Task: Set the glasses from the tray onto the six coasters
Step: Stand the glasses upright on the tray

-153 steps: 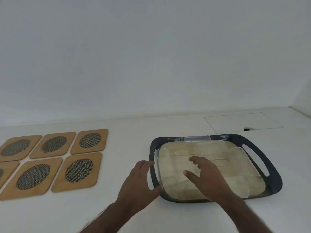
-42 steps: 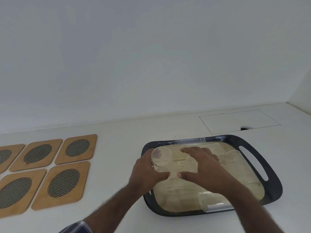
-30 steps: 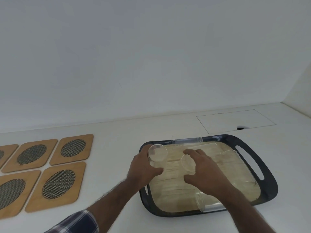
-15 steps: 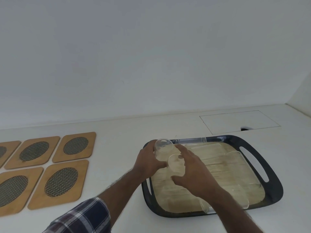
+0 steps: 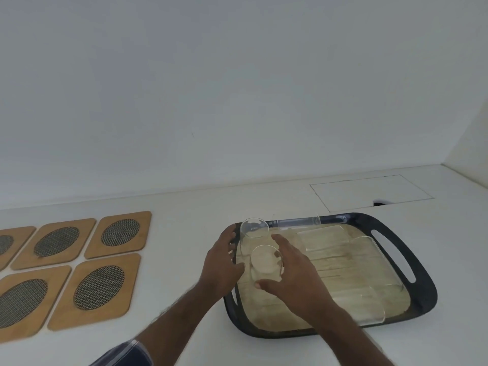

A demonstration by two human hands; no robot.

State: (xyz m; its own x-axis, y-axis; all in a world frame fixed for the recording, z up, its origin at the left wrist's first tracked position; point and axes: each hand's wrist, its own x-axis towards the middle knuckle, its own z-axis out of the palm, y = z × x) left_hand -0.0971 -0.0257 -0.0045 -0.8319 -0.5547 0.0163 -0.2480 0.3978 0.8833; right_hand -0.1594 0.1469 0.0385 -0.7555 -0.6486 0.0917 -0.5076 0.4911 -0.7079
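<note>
A dark tray [image 5: 422, 273] with a beige mat sits right of centre on the white counter. My left hand [image 5: 219, 262] grips a clear glass [image 5: 254, 228] at the tray's back left corner, its mouth turned toward me. My right hand [image 5: 293, 281] grips a second clear glass [image 5: 265, 262] just in front of the first one. Several more clear glasses lie on their sides on the tray, one along the back rim [image 5: 298, 222] and one near the front right [image 5: 369, 310]. Several wooden coasters with mesh ovals lie to the left, the nearest [image 5: 99, 287] and another behind it [image 5: 120, 232], all bare.
A white wall rises behind the counter. A rectangular hatch outline with a small dark notch [image 5: 369, 194] lies behind the tray. Bare counter [image 5: 184, 233] separates the coasters from the tray. The leftmost coasters run past the frame's edge.
Both hands took hold of glasses that lay on the tray and raised them. The right hand's glass has moved left, close to the left hand's glass.
</note>
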